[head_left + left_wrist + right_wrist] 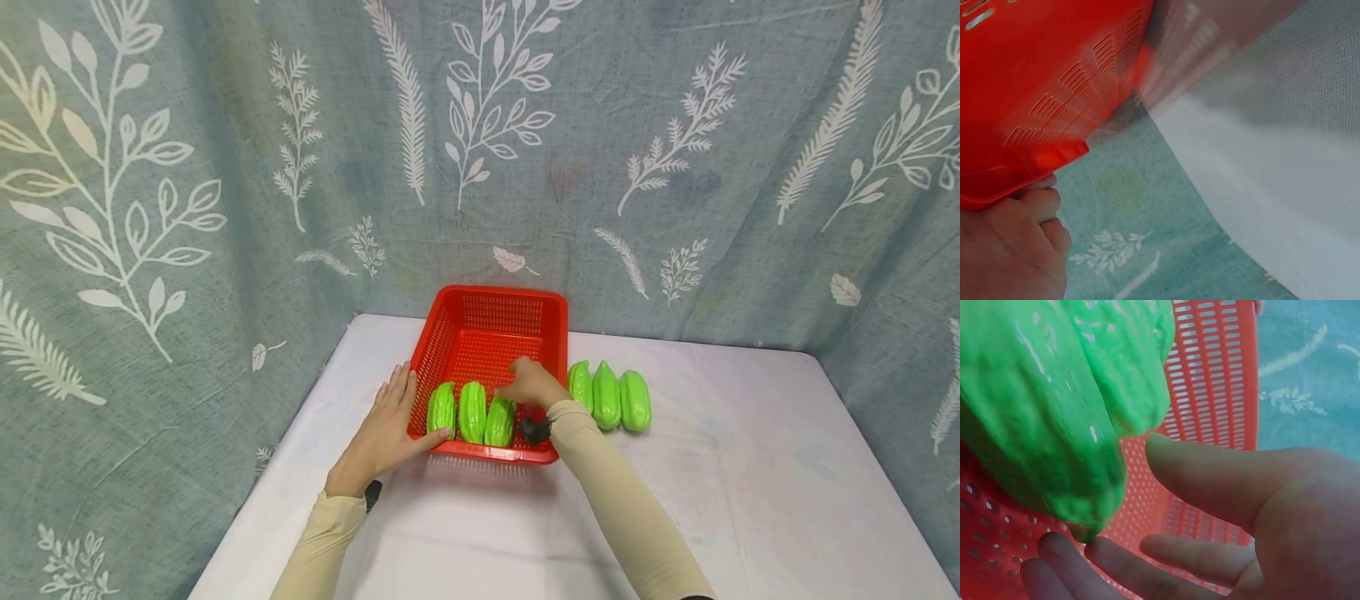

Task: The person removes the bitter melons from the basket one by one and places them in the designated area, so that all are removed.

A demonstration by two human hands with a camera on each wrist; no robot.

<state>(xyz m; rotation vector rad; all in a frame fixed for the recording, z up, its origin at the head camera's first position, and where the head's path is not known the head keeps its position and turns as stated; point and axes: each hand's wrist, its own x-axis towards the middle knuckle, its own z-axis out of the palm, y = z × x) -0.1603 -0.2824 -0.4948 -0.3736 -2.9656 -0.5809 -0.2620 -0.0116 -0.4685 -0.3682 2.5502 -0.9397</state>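
Three glossy, ribbed green bitter melons lie side by side along the near end of a red plastic basket: a left one, a middle one and a right one. My left hand rests against the basket's near left corner, fingers straight along the left wall and thumb reaching over the front rim. My right hand is inside the basket above the right melon. In the right wrist view its fingers and thumb are spread around the tip of the nearest melon, without gripping it.
Three more green melons lie in a row on the white table, just right of the basket. A blue-green curtain with white leaf prints hangs behind the table and at its sides.
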